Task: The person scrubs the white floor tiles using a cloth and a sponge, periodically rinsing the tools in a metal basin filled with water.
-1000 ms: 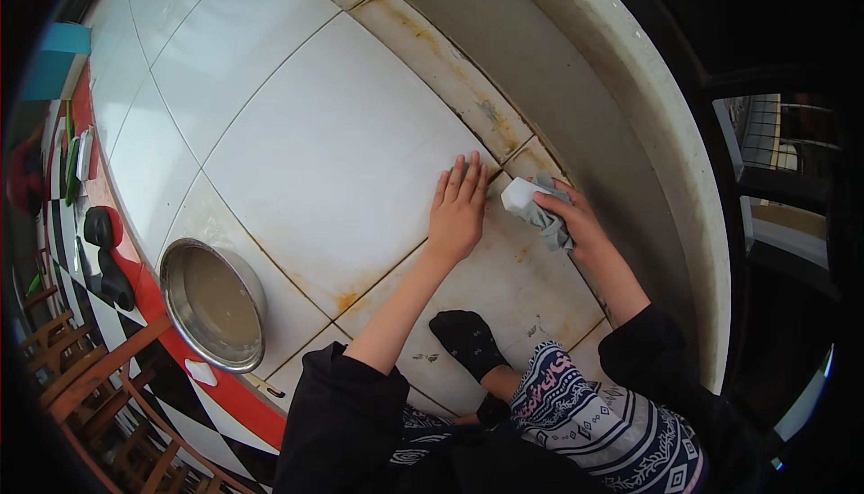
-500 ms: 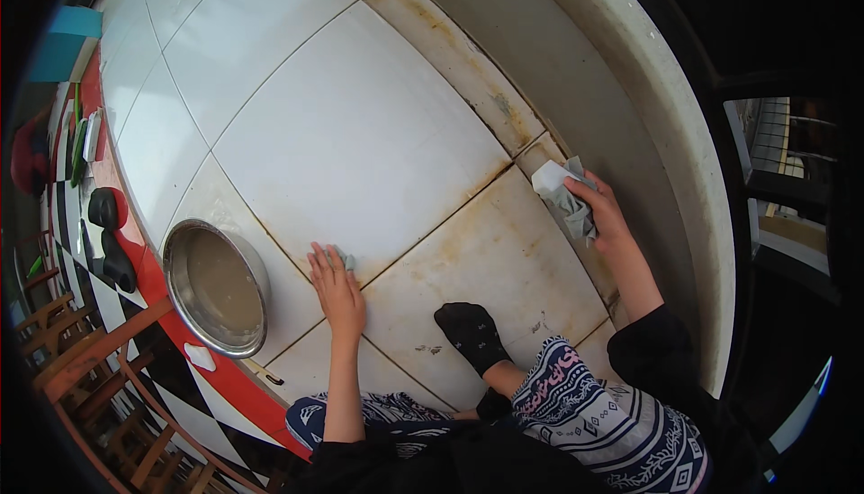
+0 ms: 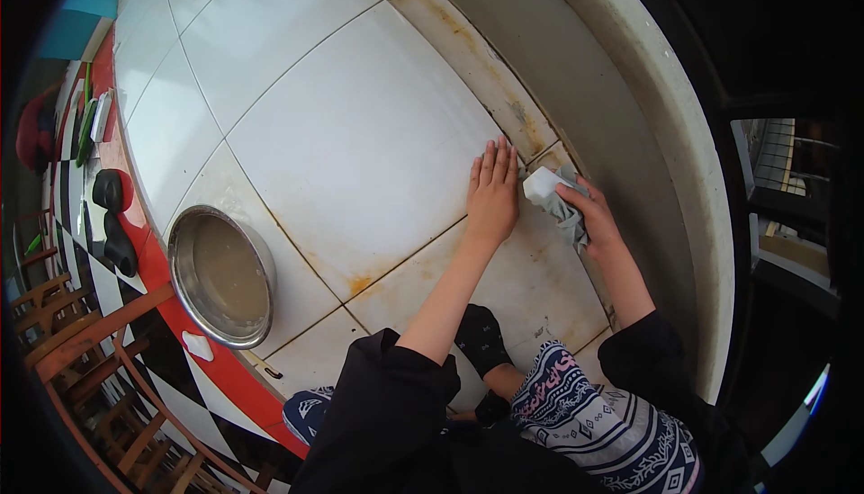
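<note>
Two hands: both low on the white tiles (image 3: 360,143), side by side, near the stained grout line by the wall curb (image 3: 630,107).
Left hand (image 3: 491,195): released, flat, palm down, fingers together and pointing away from the body; it grips nothing and seems to bear weight.
Right hand (image 3: 589,215): clenched on a cloth (image 3: 565,211), with a white block (image 3: 542,184) poking out at the fingertips, just right of the left hand.
Cloth: grey, bunched, hanging loose under the palm; looks soft, light and probably damp, so it will fold and slip unless gathered in the fist.
Block: looks like a light sponge or soap, which one I cannot tell; likely slick if wet, best pinched through the cloth.
Left arm: bare forearm stretched nearly straight from a black sleeve (image 3: 387,404).
Right arm: bent less, wrist cocked inward toward the left hand.
Basin (image 3: 221,275): metal, round, well left of the left hand, holding murky water.
Foot (image 3: 480,336): in a black sock, between the forearms.
</note>
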A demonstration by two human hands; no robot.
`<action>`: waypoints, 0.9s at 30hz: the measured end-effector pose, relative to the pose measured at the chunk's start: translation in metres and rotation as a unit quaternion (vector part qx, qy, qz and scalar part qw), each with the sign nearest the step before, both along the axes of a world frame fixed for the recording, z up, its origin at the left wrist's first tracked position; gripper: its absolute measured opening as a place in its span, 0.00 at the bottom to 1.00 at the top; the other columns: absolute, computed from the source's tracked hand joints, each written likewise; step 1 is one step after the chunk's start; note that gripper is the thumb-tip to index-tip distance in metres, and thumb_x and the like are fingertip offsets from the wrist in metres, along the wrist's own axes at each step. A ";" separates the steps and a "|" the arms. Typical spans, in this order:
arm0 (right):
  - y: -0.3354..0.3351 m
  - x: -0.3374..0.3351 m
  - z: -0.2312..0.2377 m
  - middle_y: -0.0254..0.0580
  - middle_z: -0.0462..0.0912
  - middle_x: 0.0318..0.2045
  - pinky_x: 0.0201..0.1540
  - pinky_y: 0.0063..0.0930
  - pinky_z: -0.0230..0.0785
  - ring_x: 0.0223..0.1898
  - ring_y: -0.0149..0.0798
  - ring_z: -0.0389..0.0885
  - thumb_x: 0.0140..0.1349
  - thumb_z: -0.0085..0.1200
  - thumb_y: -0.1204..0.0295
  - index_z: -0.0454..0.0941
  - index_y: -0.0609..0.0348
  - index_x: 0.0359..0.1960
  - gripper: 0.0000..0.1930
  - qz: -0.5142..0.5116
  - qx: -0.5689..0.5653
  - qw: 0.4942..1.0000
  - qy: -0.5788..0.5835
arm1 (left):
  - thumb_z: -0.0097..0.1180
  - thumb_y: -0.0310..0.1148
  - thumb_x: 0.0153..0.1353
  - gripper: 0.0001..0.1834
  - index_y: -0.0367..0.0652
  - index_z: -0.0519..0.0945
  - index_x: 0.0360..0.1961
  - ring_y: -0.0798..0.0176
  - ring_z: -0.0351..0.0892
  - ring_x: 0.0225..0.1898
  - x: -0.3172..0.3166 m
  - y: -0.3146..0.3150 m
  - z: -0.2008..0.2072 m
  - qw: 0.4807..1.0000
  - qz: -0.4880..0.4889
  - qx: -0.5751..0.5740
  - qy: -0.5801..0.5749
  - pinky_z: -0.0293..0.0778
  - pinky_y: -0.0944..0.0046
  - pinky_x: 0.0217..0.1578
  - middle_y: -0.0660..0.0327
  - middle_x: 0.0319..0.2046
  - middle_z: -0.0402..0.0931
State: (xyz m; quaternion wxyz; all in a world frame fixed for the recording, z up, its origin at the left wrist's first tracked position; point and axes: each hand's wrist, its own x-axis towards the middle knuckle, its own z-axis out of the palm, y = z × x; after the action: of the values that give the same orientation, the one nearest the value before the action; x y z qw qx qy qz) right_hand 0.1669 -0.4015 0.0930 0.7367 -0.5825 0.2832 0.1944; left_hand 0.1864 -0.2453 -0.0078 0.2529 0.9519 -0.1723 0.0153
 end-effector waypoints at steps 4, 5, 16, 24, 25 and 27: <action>-0.003 -0.001 -0.001 0.34 0.81 0.42 0.44 0.18 0.67 0.41 0.25 0.77 0.57 0.60 0.67 0.74 0.62 0.53 0.22 0.005 0.000 1.000 0.000 | 0.45 0.29 0.63 0.29 0.39 0.59 0.66 0.51 0.48 0.70 -0.009 0.034 0.001 0.999 0.045 0.001 0.007 0.49 0.50 0.66 0.53 0.69 0.50; -0.006 -0.002 0.004 0.34 0.81 0.42 0.45 0.18 0.67 0.41 0.25 0.77 0.57 0.60 0.67 0.74 0.63 0.53 0.23 0.006 -0.011 1.000 0.001 | 0.44 0.28 0.63 0.29 0.38 0.59 0.66 0.50 0.48 0.70 -0.012 0.053 0.006 0.997 0.079 0.013 0.009 0.49 0.49 0.66 0.52 0.69 0.49; -0.012 -0.006 -0.003 0.34 0.81 0.42 0.46 0.19 0.67 0.42 0.26 0.77 0.57 0.60 0.66 0.75 0.63 0.53 0.22 0.019 -0.025 0.999 0.017 | 0.35 0.32 0.69 0.29 0.37 0.49 0.69 0.41 0.37 0.71 -0.017 0.255 -0.011 0.941 0.330 0.072 0.013 0.36 0.45 0.67 0.48 0.71 0.39; -0.013 -0.007 -0.001 0.34 0.81 0.42 0.46 0.19 0.66 0.42 0.26 0.77 0.58 0.60 0.66 0.75 0.62 0.52 0.22 0.018 -0.018 1.000 0.008 | 0.41 0.29 0.65 0.28 0.36 0.55 0.67 0.46 0.46 0.70 0.044 0.081 -0.006 0.996 0.082 0.024 -0.015 0.45 0.47 0.67 0.50 0.69 0.48; -0.011 -0.008 -0.002 0.34 0.81 0.42 0.46 0.19 0.66 0.42 0.26 0.77 0.58 0.60 0.66 0.75 0.62 0.52 0.22 0.018 -0.016 1.000 0.007 | 0.43 0.29 0.64 0.29 0.36 0.56 0.66 0.47 0.47 0.70 0.025 0.063 -0.002 0.999 0.040 0.002 -0.001 0.46 0.48 0.67 0.51 0.69 0.49; -0.003 -0.008 -0.004 0.34 0.80 0.41 0.45 0.19 0.66 0.41 0.26 0.77 0.58 0.60 0.66 0.75 0.62 0.51 0.21 0.011 -0.012 1.000 0.008 | 0.45 0.28 0.62 0.29 0.36 0.59 0.65 0.50 0.51 0.69 -0.018 0.044 -0.001 1.000 -0.011 0.000 0.001 0.50 0.51 0.66 0.52 0.68 0.52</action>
State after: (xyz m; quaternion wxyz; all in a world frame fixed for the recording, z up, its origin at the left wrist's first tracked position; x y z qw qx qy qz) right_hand 0.1585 -0.4042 0.0894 0.7255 -0.5923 0.2851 0.2036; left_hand 0.1689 -0.2009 -0.0089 0.2536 0.9498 -0.1828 0.0120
